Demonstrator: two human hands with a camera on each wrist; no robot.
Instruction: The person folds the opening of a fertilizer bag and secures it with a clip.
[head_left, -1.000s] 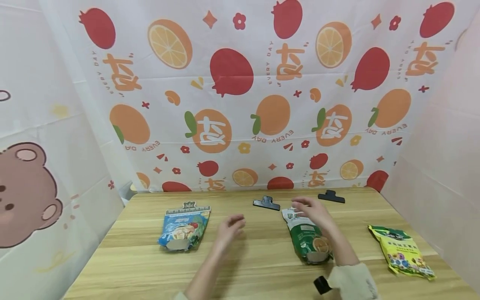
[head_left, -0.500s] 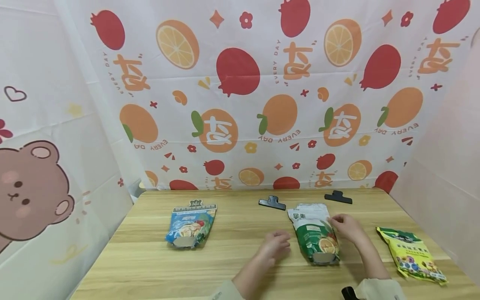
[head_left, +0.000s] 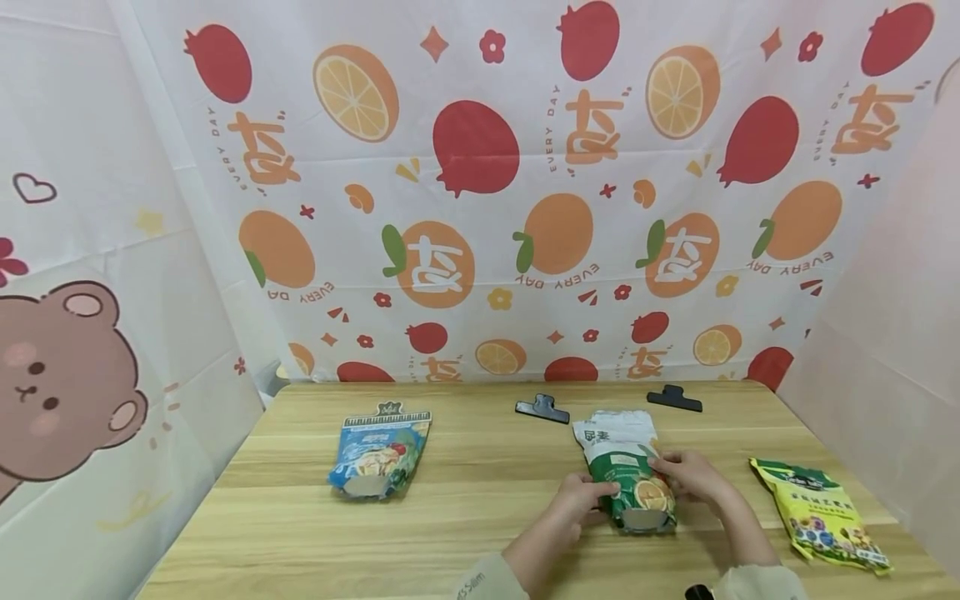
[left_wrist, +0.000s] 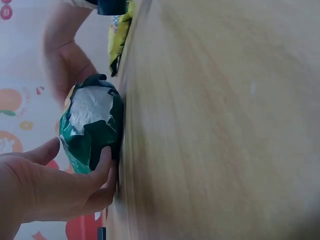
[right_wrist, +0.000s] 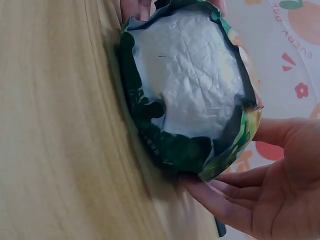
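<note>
A green-and-white food bag (head_left: pixel 624 460) with an orange-slice picture lies on the wooden table, its silvery bottom facing the wearer. From the left side my left hand (head_left: pixel 573 500) grips it, thumb on the front face and fingers at its lower edge. Opposite, my right hand (head_left: pixel 693 475) holds the other side, thumb on top. In the right wrist view, that hand's fingers (right_wrist: pixel 220 200) reach under the bag's edge. The left wrist view shows the crumpled silver base (left_wrist: pixel 92 107) close over the tabletop.
Two black clips, a nearer one (head_left: pixel 543 408) and another (head_left: pixel 675 398), lie toward the back. A blue food bag (head_left: pixel 378 458) with a clip along its top is at left. At right lies a yellow-and-green bag (head_left: pixel 821 512). A fruit-print curtain (head_left: pixel 480 250) stands behind the table.
My left hand has moved right, from beside the blue bag to the green bag. My right hand has come down from the bag's top to its right side. Both now hold it.
</note>
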